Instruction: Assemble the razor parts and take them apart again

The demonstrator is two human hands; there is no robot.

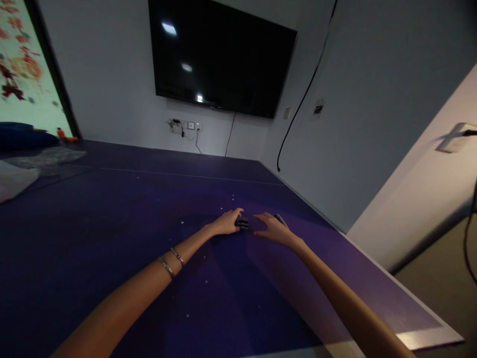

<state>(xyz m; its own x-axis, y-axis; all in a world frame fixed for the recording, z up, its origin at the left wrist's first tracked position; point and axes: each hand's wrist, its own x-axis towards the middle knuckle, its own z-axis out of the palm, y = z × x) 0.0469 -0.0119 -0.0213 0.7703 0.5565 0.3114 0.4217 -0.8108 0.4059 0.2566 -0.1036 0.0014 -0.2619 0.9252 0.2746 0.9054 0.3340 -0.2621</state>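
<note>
My left hand (226,222) is closed around one end of a small black block-like object (243,223), whose exact kind I cannot make out. Pale markings show on the side facing me. Just to its right, my right hand (272,227) has thumb and fingers spread, pointing toward the black object with a gap between them. Behind the right hand's knuckles lies a dark, slim object with a light edge (280,220), partly hidden by that hand. Both hands are low over the purple tabletop (149,278).
Several white specks dot the tabletop. Clear plastic wrapping (52,156) and a white bag (17,180) lie at the far left, near dark blue cloth (26,135). A black cable (298,107) hangs down the right wall. A large television (223,57) is mounted ahead above sockets (191,125).
</note>
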